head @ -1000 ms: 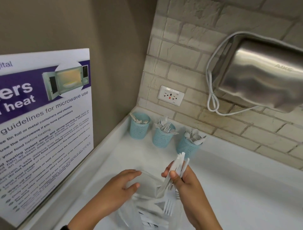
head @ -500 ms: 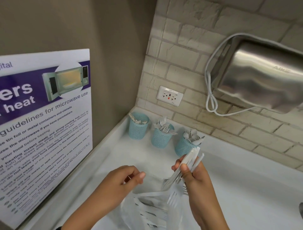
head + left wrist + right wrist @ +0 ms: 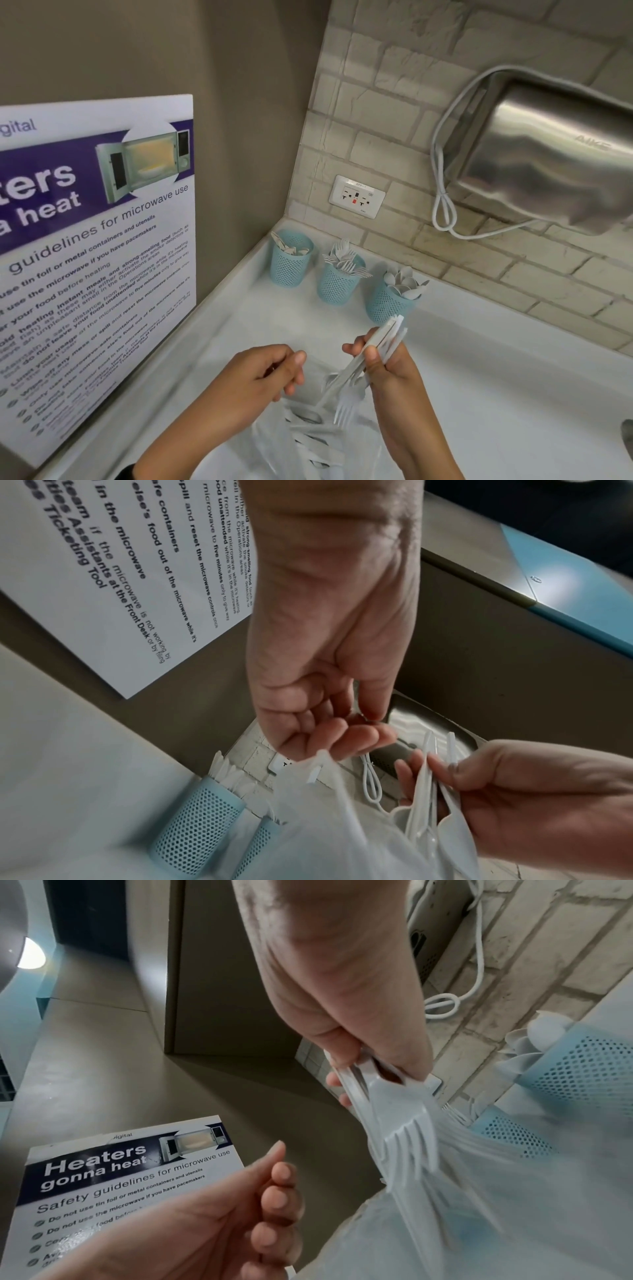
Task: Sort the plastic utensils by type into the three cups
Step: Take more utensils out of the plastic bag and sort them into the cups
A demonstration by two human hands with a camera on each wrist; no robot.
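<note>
Right hand (image 3: 394,370): fingers and thumb clamped around a bundle of white plastic forks (image 3: 363,370), tines down, handles angled toward the cups. Left hand (image 3: 260,380): fingers curled, pinching the rim of a clear plastic bag (image 3: 318,442) holding more white utensils on the white counter (image 3: 496,394). Three pale blue perforated cups in the corner: left cup (image 3: 290,263) with knives, middle cup (image 3: 337,282) with forks, right cup (image 3: 387,303) with spoons. Microwave guidelines poster (image 3: 96,246) on the left wall.

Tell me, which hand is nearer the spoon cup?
Right. The right hand holds forks just below the spoon cup; the left hand is farther left, at the bag.
</note>
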